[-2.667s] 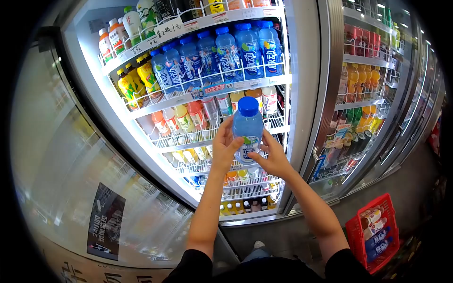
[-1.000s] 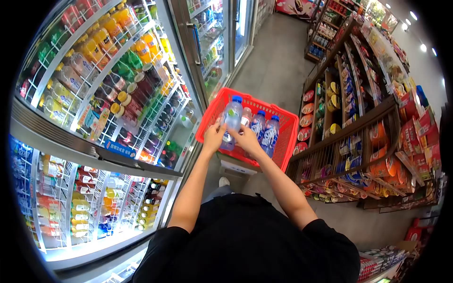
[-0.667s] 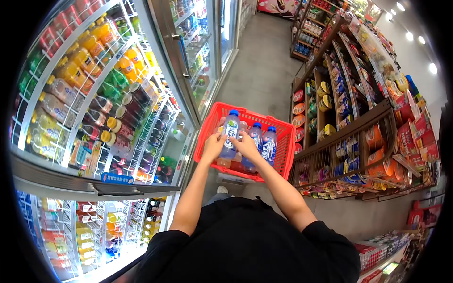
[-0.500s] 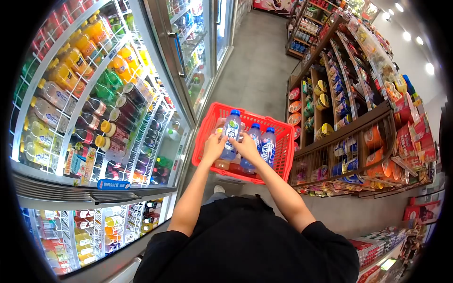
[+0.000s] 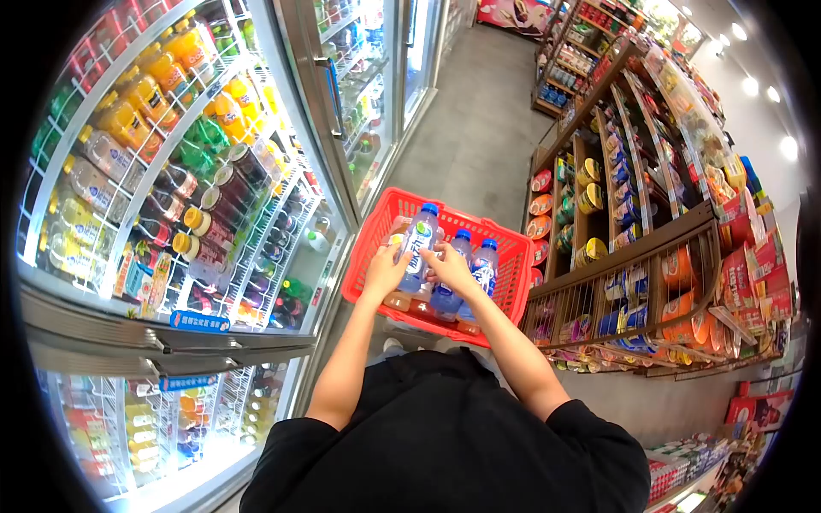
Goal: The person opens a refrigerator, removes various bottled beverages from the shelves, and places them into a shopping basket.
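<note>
My left hand (image 5: 385,272) and my right hand (image 5: 451,268) hold a blue-capped drink bottle (image 5: 418,246) from both sides, with fingers curled against it. This bottle leans at a slight tilt over a red plastic shopping basket (image 5: 511,241). Two similar blue-capped bottles, a middle bottle (image 5: 451,295) and a right-hand bottle (image 5: 485,267), stand in the basket beside my right hand. Behind and below the held bottle are more bottles, including one with reddish-brown liquid (image 5: 421,308); they are partly hidden by my hands.
On the left stands a lit drinks fridge (image 5: 184,171) with several rows of bottles, its glass door (image 5: 171,427) at lower left. A snack rack (image 5: 629,248) with packaged cups is on the right. Between them runs a grey floor aisle (image 5: 469,103).
The held bottle leans slightly more to the right, still between both hands. My view has shifted a little. At the lower-left fridge door, a second blue label now shows.
</note>
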`<state>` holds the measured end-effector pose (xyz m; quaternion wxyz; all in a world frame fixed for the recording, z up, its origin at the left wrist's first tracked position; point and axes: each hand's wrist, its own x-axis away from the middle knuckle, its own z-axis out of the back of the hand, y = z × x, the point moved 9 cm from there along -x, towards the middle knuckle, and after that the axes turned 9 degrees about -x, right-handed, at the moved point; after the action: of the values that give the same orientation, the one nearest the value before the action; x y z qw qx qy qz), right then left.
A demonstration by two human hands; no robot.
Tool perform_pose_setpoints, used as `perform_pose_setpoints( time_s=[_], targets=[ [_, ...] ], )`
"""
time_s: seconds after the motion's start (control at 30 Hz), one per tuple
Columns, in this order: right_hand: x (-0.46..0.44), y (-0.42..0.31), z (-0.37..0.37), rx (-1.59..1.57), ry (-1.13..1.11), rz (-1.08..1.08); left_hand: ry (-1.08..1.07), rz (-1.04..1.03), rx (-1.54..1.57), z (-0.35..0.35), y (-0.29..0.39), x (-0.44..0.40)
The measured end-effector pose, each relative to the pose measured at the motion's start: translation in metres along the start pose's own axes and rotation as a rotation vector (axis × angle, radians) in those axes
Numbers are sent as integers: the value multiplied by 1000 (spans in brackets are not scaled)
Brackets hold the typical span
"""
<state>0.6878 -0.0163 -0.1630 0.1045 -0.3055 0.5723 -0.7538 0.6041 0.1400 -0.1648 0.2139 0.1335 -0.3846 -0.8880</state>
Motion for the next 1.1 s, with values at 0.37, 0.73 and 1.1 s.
perform_pose_setpoints(
  time_s=[0.37,0.73,1.1],
  targets=[
    [13,34,-13,-212,-278,-68,71,224,41,4,-8,50],
    [42,39,20,-323,-339,10,502,218,-189,18,46,116],
    [122,-44,-20,-474,-596,293,721,340,2,59,80,213]
  ],
)
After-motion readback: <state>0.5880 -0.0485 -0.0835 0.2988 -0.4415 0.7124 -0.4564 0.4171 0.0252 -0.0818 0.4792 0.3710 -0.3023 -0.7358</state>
